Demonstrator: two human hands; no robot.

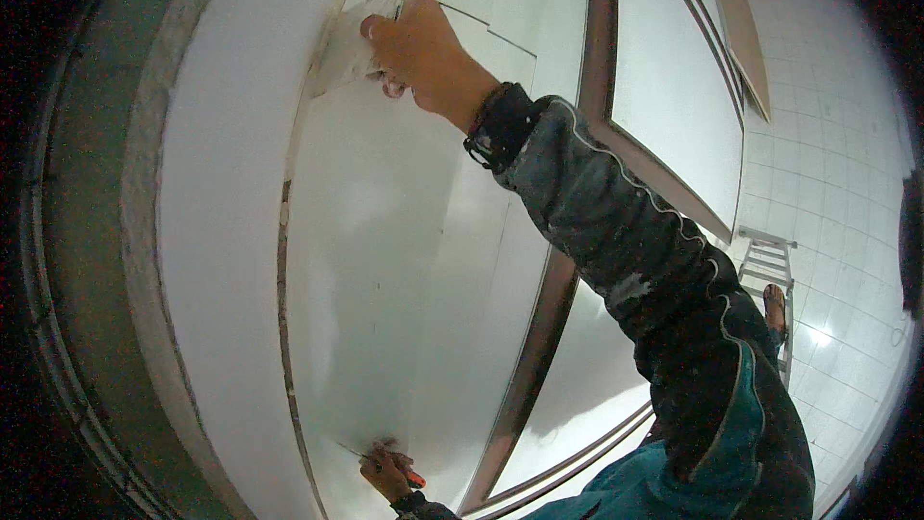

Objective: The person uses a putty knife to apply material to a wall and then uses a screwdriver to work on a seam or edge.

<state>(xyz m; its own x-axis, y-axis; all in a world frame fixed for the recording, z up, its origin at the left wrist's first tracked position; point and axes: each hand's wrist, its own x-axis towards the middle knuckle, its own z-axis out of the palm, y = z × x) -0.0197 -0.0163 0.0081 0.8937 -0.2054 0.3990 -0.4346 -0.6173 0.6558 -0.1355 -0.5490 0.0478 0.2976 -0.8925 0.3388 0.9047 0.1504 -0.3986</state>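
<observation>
While the right hand (421, 58) is gripping a pale flat blade (348, 50) at the upper centre of the frame, the left hand (387, 474) is closing around an orange-handled tool (414, 478) at the lower centre, its fingers partly blurred. The blade is lying over the left edge of a long white panel (385, 260); whether its whole edge is touching cannot be told. A dark, broken seam (282, 270) is running down that side, with a smooth white band (231, 135) curving beyond it at the left. The dark sleeve (616, 241) is crossing diagonally from the lower right, blocking part of the brown trim (599, 29) and the panels behind. At the right, a metal ladder (765, 252) is standing on pale tiles (837, 144) with a foot (773, 300) showing beside the sleeve, and a tan board (749, 39) is occupying the upper right.
</observation>
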